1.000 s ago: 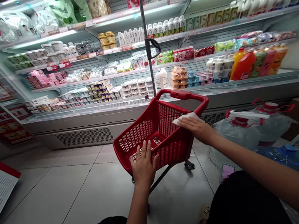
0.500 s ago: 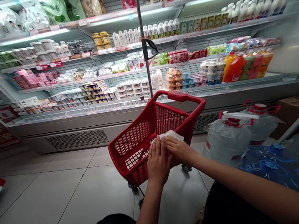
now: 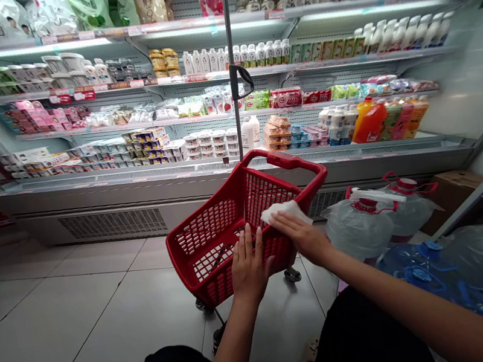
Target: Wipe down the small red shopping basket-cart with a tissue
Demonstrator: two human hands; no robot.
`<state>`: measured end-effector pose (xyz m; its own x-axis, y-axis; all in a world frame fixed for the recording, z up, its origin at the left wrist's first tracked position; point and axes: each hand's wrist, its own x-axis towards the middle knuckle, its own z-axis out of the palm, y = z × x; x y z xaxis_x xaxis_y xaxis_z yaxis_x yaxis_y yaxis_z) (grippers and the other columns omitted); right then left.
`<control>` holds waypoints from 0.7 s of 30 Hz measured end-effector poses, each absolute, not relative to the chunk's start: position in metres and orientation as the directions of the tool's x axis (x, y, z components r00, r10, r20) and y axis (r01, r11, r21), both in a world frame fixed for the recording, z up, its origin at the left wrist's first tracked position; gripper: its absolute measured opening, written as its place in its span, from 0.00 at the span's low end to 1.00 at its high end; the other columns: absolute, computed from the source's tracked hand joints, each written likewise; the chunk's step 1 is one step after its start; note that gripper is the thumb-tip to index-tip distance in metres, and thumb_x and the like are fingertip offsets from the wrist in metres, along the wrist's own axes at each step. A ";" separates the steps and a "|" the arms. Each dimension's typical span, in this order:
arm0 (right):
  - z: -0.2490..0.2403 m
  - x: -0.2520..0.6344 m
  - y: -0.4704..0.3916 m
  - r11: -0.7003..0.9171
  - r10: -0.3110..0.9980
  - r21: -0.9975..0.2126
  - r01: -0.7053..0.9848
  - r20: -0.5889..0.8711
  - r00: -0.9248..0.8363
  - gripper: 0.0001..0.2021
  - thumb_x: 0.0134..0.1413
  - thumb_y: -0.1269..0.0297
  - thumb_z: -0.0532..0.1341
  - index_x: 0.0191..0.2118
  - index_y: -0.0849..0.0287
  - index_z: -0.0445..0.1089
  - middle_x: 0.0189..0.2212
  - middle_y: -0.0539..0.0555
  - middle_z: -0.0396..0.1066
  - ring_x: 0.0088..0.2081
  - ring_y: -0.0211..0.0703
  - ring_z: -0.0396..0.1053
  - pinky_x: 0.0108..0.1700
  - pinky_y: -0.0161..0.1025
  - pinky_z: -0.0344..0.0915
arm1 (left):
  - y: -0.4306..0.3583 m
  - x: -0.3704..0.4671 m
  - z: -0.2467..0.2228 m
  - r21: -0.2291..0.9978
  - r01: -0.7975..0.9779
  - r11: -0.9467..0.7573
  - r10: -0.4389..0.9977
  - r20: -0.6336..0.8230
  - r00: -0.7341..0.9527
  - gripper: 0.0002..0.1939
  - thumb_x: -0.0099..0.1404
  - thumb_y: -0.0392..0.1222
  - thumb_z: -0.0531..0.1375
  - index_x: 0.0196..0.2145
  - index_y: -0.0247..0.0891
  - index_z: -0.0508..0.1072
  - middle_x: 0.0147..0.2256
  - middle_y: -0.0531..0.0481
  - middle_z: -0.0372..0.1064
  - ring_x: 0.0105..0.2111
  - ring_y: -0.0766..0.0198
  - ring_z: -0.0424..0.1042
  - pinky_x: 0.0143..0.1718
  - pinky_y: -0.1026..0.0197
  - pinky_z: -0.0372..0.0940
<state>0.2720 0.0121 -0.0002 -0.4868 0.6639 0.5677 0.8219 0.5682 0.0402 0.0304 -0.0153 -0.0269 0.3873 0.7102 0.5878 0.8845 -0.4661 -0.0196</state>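
Note:
A red plastic shopping basket on wheels (image 3: 213, 234) stands on the tiled floor in front of me, its red handle bar (image 3: 286, 160) at the far side. My left hand (image 3: 249, 265) lies flat on the basket's near rim, fingers spread. My right hand (image 3: 299, 233) presses a white wipe (image 3: 282, 211) against the basket's right rim. My knees in black trousers show at the bottom of the view.
A lit chiller with shelves of dairy, yoghurt and juice bottles (image 3: 369, 121) runs across the back. A metal pole (image 3: 230, 66) rises behind the basket. Large clear water jugs with red caps (image 3: 367, 219) and blue-capped jugs (image 3: 448, 270) crowd the floor at right.
My right hand has slid the wipe from the basket's near rim back along the right rim. The left hand stayed on the near rim. The view has drifted slightly left.

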 end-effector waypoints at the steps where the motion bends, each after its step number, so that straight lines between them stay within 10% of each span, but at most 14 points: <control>1: -0.001 0.267 0.011 0.603 0.649 0.047 0.796 0.551 -0.524 0.35 0.67 0.77 0.47 0.76 0.48 0.43 0.71 0.50 0.57 0.72 0.45 0.52 0.72 0.53 0.56 | -0.015 0.029 -0.027 -0.026 0.883 -0.469 0.707 0.588 0.393 0.37 0.75 0.54 0.55 0.74 0.39 0.49 0.74 0.39 0.42 0.71 0.47 0.53 0.68 0.47 0.56; 14: 0.012 0.323 0.049 0.439 0.706 -0.064 0.896 0.642 -0.300 0.33 0.68 0.74 0.46 0.76 0.50 0.46 0.72 0.52 0.54 0.74 0.48 0.45 0.73 0.58 0.51 | -0.019 -0.004 -0.024 -0.066 0.842 -0.536 0.667 0.577 0.470 0.33 0.77 0.53 0.49 0.74 0.41 0.49 0.73 0.49 0.48 0.71 0.56 0.53 0.72 0.46 0.48; 21: -0.009 0.237 0.034 0.632 0.666 -0.028 0.774 0.530 -0.525 0.36 0.64 0.78 0.47 0.76 0.52 0.46 0.73 0.51 0.53 0.74 0.44 0.46 0.74 0.54 0.48 | -0.015 -0.006 -0.025 -0.046 0.858 -0.512 0.684 0.582 0.439 0.34 0.76 0.51 0.51 0.74 0.36 0.50 0.72 0.44 0.51 0.71 0.54 0.53 0.72 0.48 0.50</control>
<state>0.2366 0.0336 -0.0092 -0.5248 0.6662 0.5298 0.7744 0.6321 -0.0277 -0.0062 -0.0147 -0.0246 0.4394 0.6842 0.5821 0.8580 -0.5116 -0.0463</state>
